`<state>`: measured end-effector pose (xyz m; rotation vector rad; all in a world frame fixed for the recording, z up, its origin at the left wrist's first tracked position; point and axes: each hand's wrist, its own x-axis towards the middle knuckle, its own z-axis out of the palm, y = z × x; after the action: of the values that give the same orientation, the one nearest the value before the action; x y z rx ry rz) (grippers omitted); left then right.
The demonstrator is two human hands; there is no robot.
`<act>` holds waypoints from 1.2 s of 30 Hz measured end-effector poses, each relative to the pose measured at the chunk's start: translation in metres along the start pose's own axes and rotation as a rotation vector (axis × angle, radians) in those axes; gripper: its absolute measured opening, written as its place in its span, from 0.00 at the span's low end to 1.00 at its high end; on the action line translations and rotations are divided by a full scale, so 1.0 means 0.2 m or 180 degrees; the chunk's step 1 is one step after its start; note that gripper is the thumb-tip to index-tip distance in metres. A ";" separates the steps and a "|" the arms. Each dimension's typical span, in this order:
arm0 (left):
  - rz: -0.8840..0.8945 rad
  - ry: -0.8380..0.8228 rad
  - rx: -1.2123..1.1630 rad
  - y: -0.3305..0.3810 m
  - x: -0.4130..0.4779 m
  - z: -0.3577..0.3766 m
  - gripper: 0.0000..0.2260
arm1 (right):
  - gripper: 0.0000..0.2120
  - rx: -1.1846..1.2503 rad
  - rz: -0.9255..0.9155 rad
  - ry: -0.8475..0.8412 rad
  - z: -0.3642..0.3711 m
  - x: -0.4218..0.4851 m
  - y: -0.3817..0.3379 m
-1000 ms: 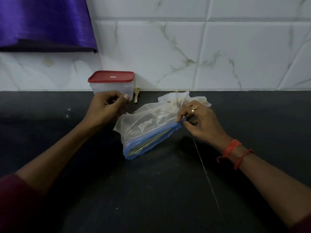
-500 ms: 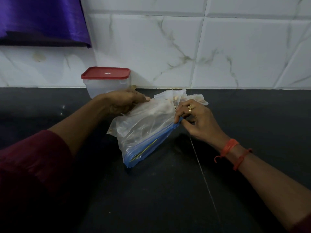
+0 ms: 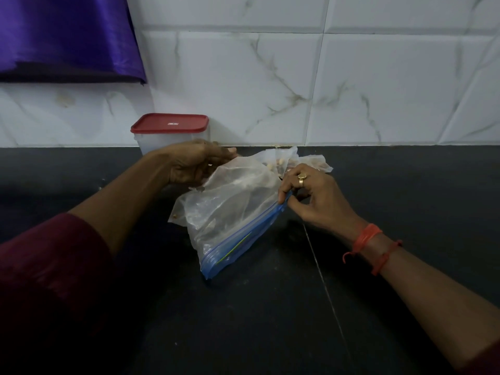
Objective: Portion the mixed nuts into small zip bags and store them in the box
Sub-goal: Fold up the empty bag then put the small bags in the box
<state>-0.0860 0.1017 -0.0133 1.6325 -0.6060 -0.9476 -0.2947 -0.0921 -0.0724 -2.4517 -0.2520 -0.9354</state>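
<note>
A crumpled clear plastic bag (image 3: 230, 201) lies on the black counter (image 3: 270, 320), wrapped round a stack of small zip bags with blue zip edges (image 3: 243, 240). A few pale nuts (image 3: 273, 165) show in more clear plastic behind it. My right hand (image 3: 311, 197), with a ring on it, pinches the upper end of the blue zip edges between thumb and fingers. With curled fingers, my left hand (image 3: 194, 165) grips the clear bag's top left edge. What lies in its palm is hidden. The storage box (image 3: 170, 132), translucent with a red lid on, stands behind my left hand.
A white marbled tile wall (image 3: 351, 90) closes the counter's far side right behind the box. A purple cloth (image 3: 67, 36) hangs at the upper left. A thin seam (image 3: 324, 288) runs across the counter below my right hand.
My left hand moved right from in front of the box to the clear bag's top edge. The bag has been lifted and opened up. My right hand kept its pinch on the blue edges.
</note>
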 end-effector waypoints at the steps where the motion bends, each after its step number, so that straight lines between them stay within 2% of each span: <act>1: -0.0081 0.0015 0.0083 0.01 -0.01 0.02 0.19 | 0.14 -0.0008 -0.0024 0.0004 0.00 0.00 0.00; 3: -0.0166 -0.0053 0.0349 0.01 -0.01 0.03 0.27 | 0.13 0.0004 -0.0067 -0.0016 0.00 0.00 0.00; 4: -0.0238 0.0009 0.0493 0.03 0.00 0.03 0.28 | 0.13 0.0021 -0.0075 -0.0034 0.00 0.00 -0.01; 7: -0.0162 0.0059 0.0617 0.05 -0.01 0.06 0.18 | 0.13 0.0097 -0.0058 -0.0060 0.00 0.00 -0.01; 10: -0.0201 0.0436 0.0680 0.07 0.02 0.06 0.06 | 0.12 0.0158 -0.0021 -0.0070 -0.01 0.01 -0.01; 12: -0.0236 0.0515 0.0662 0.06 0.03 0.06 0.04 | 0.12 0.0176 -0.0020 -0.0078 -0.02 0.01 -0.01; 18: -0.0303 0.0660 0.0459 0.07 0.00 0.06 0.04 | 0.13 0.0239 0.0043 -0.0155 -0.03 0.00 0.00; 22: -0.0357 0.0617 0.0342 0.09 -0.03 0.05 0.07 | 0.13 0.0310 0.0136 -0.0118 -0.04 0.01 -0.01; 24: -0.0356 0.0569 0.0392 0.09 -0.03 0.04 0.08 | 0.14 0.0314 0.0151 -0.0051 -0.05 0.01 -0.02; 26: -0.0292 0.0598 0.0424 0.10 -0.03 0.03 0.03 | 0.13 0.0304 0.0192 0.0018 -0.06 0.01 -0.02; 28: -0.0185 0.0741 0.0591 0.09 -0.02 0.02 0.09 | 0.10 0.0345 0.0274 0.0055 -0.07 0.01 -0.02; 30: -0.0176 0.0888 0.0892 0.09 -0.02 0.03 0.02 | 0.10 0.0295 0.0297 0.0077 -0.07 0.00 -0.02; 31: -0.0182 0.0934 0.1070 0.08 -0.02 0.03 0.02 | 0.10 0.0240 0.0264 0.0082 -0.06 0.00 -0.02; 33: -0.0121 0.0982 0.1267 0.07 -0.02 0.04 0.05 | 0.11 0.0153 0.0165 0.0061 -0.06 0.01 -0.02; 36: -0.0055 0.0980 0.1108 0.05 0.00 0.04 0.07 | 0.11 0.0152 0.0123 0.0031 -0.07 0.01 -0.02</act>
<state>-0.0908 0.0942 -0.0046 2.0477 -0.5648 -0.6048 -0.3033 -0.0957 -0.0612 -2.3996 -0.2201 -0.9142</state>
